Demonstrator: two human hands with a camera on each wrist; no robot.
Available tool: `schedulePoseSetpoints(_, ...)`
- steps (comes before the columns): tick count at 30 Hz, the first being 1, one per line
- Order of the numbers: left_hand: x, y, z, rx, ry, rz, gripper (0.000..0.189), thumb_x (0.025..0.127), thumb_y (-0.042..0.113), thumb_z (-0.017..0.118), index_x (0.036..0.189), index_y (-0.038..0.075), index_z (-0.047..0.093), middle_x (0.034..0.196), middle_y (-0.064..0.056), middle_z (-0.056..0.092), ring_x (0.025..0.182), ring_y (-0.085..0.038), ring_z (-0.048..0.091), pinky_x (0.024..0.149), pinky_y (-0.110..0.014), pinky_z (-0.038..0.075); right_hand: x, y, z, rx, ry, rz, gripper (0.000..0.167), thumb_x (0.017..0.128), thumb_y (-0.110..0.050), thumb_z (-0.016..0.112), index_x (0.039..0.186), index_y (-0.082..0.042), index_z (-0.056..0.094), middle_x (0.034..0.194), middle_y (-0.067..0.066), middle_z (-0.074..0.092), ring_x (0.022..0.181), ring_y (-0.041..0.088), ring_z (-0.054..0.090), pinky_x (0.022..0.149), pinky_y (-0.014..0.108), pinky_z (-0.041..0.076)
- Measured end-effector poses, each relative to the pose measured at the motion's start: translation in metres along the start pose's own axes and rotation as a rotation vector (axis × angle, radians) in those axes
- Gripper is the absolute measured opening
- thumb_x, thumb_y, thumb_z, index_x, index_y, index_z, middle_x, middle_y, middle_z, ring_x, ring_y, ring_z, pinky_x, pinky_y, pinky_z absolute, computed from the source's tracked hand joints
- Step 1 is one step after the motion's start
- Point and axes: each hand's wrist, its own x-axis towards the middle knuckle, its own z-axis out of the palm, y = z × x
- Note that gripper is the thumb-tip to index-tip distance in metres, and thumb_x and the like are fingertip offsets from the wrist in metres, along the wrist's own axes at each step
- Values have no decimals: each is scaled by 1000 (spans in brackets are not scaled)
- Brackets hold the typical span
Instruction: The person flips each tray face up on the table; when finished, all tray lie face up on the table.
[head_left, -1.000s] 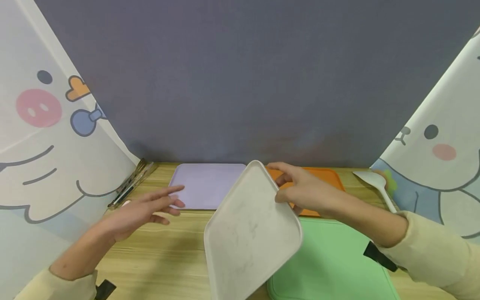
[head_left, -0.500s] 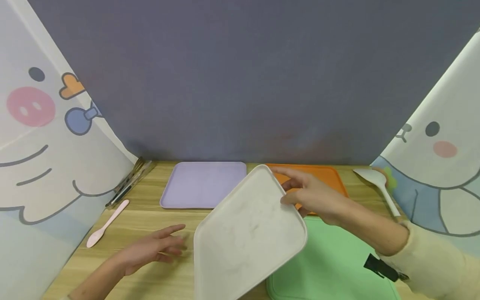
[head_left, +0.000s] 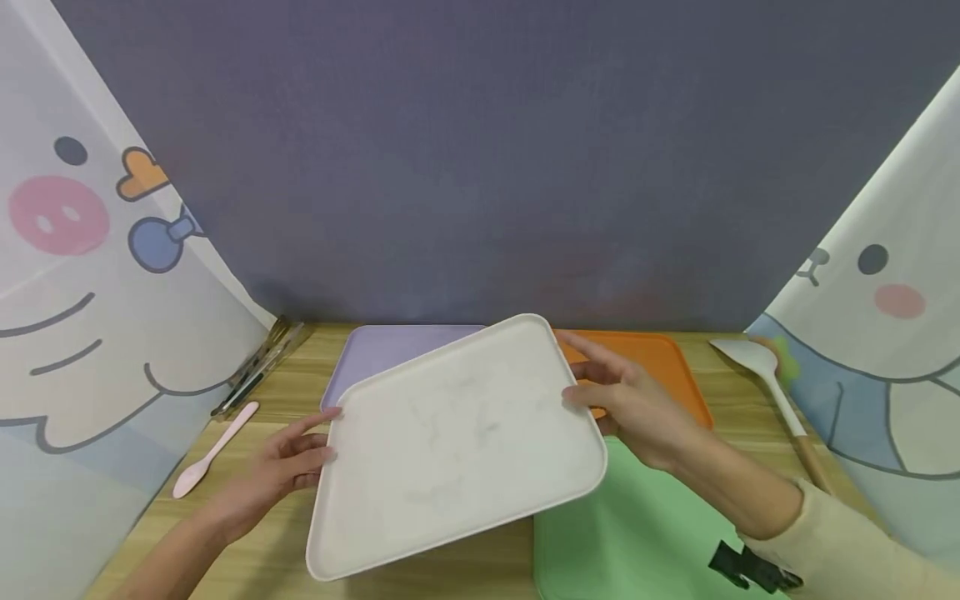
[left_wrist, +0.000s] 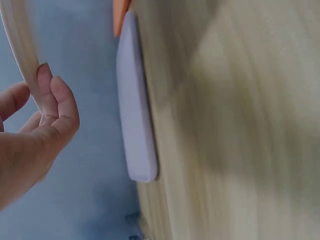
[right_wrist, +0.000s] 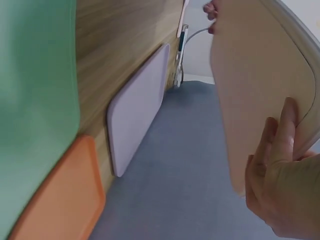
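A white rectangular tray (head_left: pixel 457 450) with a low rim is held tilted above the table, its inner face with faint grey marks toward the head camera. My left hand (head_left: pixel 273 475) pinches its left edge; in the left wrist view the thumb is on one side of the rim and the fingers (left_wrist: pixel 65 100) on the other. At the right edge, my right hand (head_left: pixel 637 400) grips the tray with the thumb on the inner face. Its fingers spread against the underside (right_wrist: pixel 250 75) in the right wrist view. Below lie a lilac tray (head_left: pixel 375 354), an orange tray (head_left: pixel 667 367) and a green tray (head_left: pixel 637 525).
A pink spoon (head_left: pixel 217 450) lies at the left of the wooden table (head_left: pixel 262 575). Metal utensils (head_left: pixel 258 367) lie behind it against the printed left wall. A white ladle-like spoon with a wooden handle (head_left: pixel 776 383) rests at the right. A grey panel (head_left: pixel 480 167) stands behind.
My left hand has moved down, then up to the white tray's left edge and taken hold of it. The tray has turned toward level, its left end swinging up and left.
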Motion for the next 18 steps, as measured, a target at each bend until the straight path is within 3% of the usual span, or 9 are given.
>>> schedulePoseSetpoints(3, -2, 8, -7, 8, 39, 36, 62, 102, 9, 56, 158, 18, 31, 123, 8, 66, 104, -9, 66, 86, -27, 56, 2, 10, -2, 24, -3, -9, 78, 92, -4, 64, 159, -27, 31, 128, 11, 58, 90, 19, 70, 71, 36, 61)
schedulePoseSetpoints(11, -9, 21, -26, 57, 50, 18, 60, 103, 10, 55, 158, 17, 32, 128, 3, 55, 108, -11, 64, 91, -29, 56, 5, 40, -2, -6, -30, -89, 79, 93, -6, 66, 160, -22, 28, 139, 25, 49, 94, 22, 72, 74, 45, 62)
schedulePoseSetpoints(18, -13, 18, -46, 23, -1, 36, 59, 103, 4, 51, 158, 19, 33, 131, 11, 59, 112, -12, 67, 91, -33, 57, 10, 59, -4, -39, -206, -155, 79, 95, -5, 64, 161, -15, 21, 138, 30, 44, 94, 22, 71, 65, 49, 61)
